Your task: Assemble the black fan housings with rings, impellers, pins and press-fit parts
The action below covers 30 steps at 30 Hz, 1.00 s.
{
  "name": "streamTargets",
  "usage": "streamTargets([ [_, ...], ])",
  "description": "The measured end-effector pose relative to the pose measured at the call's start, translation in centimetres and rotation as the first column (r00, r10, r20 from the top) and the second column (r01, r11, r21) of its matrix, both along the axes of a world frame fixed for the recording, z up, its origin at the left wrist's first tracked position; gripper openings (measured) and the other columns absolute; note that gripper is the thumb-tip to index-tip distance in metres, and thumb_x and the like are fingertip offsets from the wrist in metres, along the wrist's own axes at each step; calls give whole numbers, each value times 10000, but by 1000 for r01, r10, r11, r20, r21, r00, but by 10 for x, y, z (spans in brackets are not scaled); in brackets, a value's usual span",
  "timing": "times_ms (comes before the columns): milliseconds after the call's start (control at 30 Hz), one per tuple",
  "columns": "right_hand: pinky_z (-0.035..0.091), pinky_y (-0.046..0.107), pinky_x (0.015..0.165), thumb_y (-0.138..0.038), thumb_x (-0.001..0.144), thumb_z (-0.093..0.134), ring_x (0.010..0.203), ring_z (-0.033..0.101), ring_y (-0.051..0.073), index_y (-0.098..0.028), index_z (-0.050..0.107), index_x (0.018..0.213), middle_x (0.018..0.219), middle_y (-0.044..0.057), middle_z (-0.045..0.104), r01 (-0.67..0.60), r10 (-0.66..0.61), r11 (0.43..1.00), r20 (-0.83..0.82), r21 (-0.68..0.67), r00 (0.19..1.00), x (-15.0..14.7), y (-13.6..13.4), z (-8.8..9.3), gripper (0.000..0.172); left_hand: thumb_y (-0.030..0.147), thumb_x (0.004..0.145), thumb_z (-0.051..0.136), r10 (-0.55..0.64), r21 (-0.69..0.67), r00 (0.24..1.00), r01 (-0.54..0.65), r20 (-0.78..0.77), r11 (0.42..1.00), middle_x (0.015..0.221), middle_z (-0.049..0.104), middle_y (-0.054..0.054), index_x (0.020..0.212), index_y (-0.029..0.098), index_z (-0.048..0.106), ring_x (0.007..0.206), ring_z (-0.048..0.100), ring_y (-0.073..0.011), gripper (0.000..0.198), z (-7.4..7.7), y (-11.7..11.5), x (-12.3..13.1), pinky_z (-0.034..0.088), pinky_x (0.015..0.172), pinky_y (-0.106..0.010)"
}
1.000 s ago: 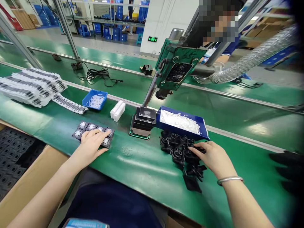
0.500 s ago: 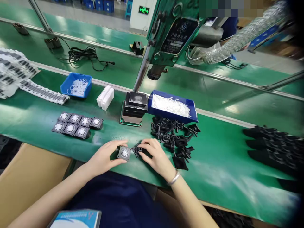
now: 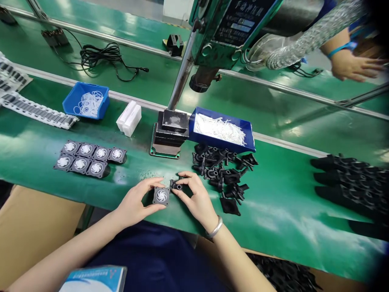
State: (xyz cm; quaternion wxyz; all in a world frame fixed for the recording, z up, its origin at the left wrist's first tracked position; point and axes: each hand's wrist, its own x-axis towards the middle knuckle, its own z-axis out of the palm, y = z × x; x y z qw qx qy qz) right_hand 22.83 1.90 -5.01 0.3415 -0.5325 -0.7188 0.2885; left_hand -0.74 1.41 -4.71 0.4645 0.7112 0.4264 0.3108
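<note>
My left hand (image 3: 136, 198) pinches a small square dark part with a white spiral disc (image 3: 161, 196) just above the green bench near its front edge. Right beside it, my right hand (image 3: 194, 196) holds a small black plastic piece (image 3: 176, 187), fingers closed on it. The two parts almost touch. A loose heap of black plastic pieces (image 3: 223, 170) lies to the right of my hands. Two rows of square parts with white spiral discs (image 3: 89, 158) lie on the bench to the left.
A green hand press (image 3: 226, 28) stands behind, with its dark base block (image 3: 170, 127). A blue tray of white strips (image 3: 220, 129) sits beside it; a blue bin of white rings (image 3: 86, 101) and a white block (image 3: 129, 118) are farther left. Another person's hand (image 3: 349, 65) shows top right.
My left hand picked a spiral-disc part from the rows and my right hand took a black piece from the heap; both came together in front of me. The view tilted down.
</note>
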Motion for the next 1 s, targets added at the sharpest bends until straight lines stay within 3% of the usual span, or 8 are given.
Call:
streamTargets([
  [167, 522, 400, 942, -232, 861, 711, 1068, 627, 207, -223, 628, 929, 1123, 73, 636, 40, -35, 995, -58, 90, 998, -2, 3, 32, 107, 279, 830, 757, -9, 5, 1000, 9, 17, 1000, 1237, 661, -84, 1373, 289, 423, 1143, 654, -243, 637, -2, 0, 0, 535, 993, -408],
  [267, 515, 385, 972, -192, 848, 725, 1129, 607, 201, -236, 618, 983, 1103, 57, 650, -83, 99, 985, -101, 150, 990, -14, -2, 57, 178, 270, 831, 754, -5, 19, 999, 4, 49, 1000, 1207, 659, -67, 1375, 303, 430, 1111, 662, -229, 634, -2, 0, 0, 549, 968, -383],
  [333, 517, 379, 968, -181, 843, 731, 1135, 599, 201, -233, 609, 999, 1056, 51, 661, -169, 190, 969, -105, 180, 976, -24, -5, 65, 205, 257, 840, 738, -5, 35, 997, 2, 71, 999, 1202, 651, -60, 1381, 311, 429, 1106, 660, -221, 625, -3, 1, 0, 551, 965, -372],
  [733, 508, 400, 980, -213, 861, 717, 1133, 579, 209, -210, 583, 1015, 1026, 63, 660, -208, 224, 960, -69, 189, 972, -38, -6, 46, 204, 259, 849, 722, -13, 71, 999, 10, 40, 997, 1260, 622, -61, 1383, 320, 421, 1123, 647, -217, 617, -4, 1, -2, 543, 988, -369],
  [1000, 502, 401, 995, -238, 861, 715, 1091, 594, 198, -223, 570, 1000, 1018, 53, 648, -208, 220, 972, -106, 112, 970, -40, -7, 38, 202, 277, 857, 716, -95, 144, 995, 97, -19, 985, 1310, 608, -80, 1401, 279, 402, 1138, 638, -215, 628, 2, 8, -5, 549, 987, -365],
])
